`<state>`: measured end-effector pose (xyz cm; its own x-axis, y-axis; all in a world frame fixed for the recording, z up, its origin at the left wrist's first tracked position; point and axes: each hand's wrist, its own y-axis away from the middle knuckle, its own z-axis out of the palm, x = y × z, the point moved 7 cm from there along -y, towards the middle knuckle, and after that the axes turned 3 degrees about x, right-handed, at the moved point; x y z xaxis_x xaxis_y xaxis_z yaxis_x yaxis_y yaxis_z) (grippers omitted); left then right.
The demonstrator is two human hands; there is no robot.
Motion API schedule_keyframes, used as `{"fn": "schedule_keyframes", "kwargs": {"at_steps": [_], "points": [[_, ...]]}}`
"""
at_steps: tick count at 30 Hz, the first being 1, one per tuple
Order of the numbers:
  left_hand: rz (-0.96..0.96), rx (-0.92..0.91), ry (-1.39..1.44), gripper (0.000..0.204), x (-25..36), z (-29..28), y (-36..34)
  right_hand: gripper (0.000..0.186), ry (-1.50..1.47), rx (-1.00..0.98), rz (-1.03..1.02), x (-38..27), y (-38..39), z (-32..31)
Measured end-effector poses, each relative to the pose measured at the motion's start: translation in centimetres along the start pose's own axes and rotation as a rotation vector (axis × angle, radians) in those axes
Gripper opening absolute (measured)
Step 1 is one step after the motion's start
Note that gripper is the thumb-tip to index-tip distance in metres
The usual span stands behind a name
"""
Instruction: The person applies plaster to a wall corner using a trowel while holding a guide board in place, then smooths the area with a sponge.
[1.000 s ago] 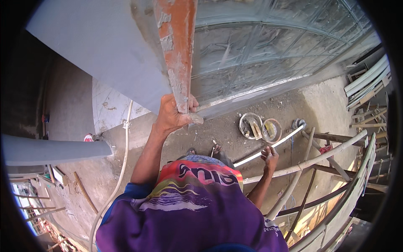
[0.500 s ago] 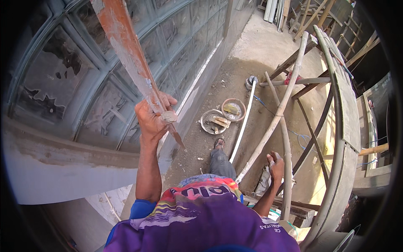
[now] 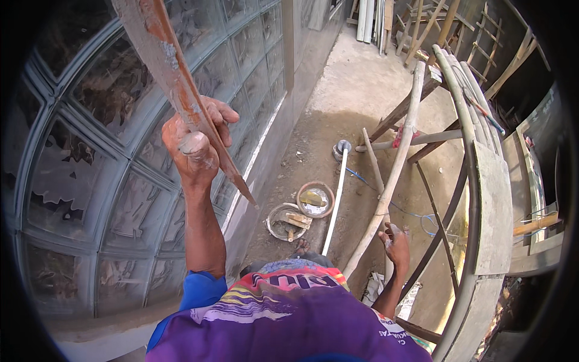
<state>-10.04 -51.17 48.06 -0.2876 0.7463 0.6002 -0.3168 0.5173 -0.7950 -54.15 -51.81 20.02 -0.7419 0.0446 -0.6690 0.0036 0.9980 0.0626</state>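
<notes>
My left hand (image 3: 194,158) is wrapped round a long orange-brown straightedge (image 3: 161,57) smeared with grey mortar. The bar slants from the upper left down to a narrow tip in front of the glass-block wall (image 3: 129,208). Whether it touches the wall I cannot tell. Out to the right, my right hand (image 3: 395,244) hangs with nothing in it, its fingers loosely bent and apart. It is beside a slanting pole (image 3: 392,181) of the wooden scaffold. Grey smears mark both hands.
On the ground ahead are a round mortar pan (image 3: 274,224) with a wood-handled tool and a round basin (image 3: 329,208). A white pipe (image 3: 335,208) runs beside them to a small bucket (image 3: 339,152). The scaffold (image 3: 491,211) fills the right. A blue hose (image 3: 356,175) crosses the ground.
My view has shifted, with more glass blocks showing and less of my leg. My left hand has moved left and slightly up with the straightedge. My right hand stays near the pole.
</notes>
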Motion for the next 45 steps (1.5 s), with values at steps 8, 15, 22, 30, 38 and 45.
{"fn": "schedule_keyframes", "kwargs": {"at_steps": [8, 15, 22, 30, 38, 45], "points": [[0.174, -0.12, 0.094, 0.053, -6.7, 7.4, -5.4, 0.039, 0.062, 0.067, 0.175, 3.2, -1.3, -2.9], [0.065, -0.202, 0.019, 0.042, -15.6, 12.3, -8.3, 0.04, 0.044, 0.071, 0.316, 6.7, -0.9, -1.7], [-0.057, -0.25, -0.06, 0.028, -28.9, 19.0, -11.2, 0.042, 0.098, 0.064, 0.305, 4.2, -7.7, -1.0], [-0.087, -0.301, -0.289, 0.038, -47.8, 28.8, -19.2, 0.042, 0.096, 0.081, 0.367, 3.5, -24.0, 2.5], [-0.377, -0.305, -0.358, 0.055, -68.1, 35.7, -27.7, 0.041, -0.116, -0.017, 0.337, -5.3, -45.4, 6.4], [-0.452, -0.192, -0.304, 0.054, -75.9, 37.7, -33.4, 0.04, 0.047, -0.116, 0.32, -7.0, -55.4, 6.5]]}}
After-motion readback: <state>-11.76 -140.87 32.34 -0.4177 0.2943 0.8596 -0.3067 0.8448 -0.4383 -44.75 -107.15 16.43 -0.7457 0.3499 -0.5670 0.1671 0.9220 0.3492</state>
